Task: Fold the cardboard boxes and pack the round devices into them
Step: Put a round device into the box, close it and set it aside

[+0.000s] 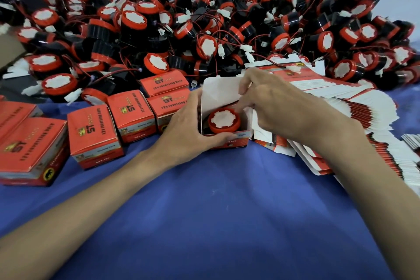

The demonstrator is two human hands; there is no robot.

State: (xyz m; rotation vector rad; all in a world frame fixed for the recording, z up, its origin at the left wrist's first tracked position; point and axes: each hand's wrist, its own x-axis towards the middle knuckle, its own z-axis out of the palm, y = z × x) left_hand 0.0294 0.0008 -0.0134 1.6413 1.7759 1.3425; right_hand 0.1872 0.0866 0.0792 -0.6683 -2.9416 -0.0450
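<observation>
An open red cardboard box (219,92) stands on the blue cloth at centre, its white lid flap up at the back. A round red-and-black device (223,120) with a white centre sits inside it. My left hand (189,124) grips the box's left side, its fingers curled along the front wall. My right hand (271,103) reaches in from the right; its fingers pinch the lid flap and touch the device's far rim.
A big heap of round devices (204,22) with red wires fills the back. Several closed red boxes (95,135) stand to the left. A fanned stack of flat box blanks (354,116) lies to the right. Blue cloth (227,211) covers the near table.
</observation>
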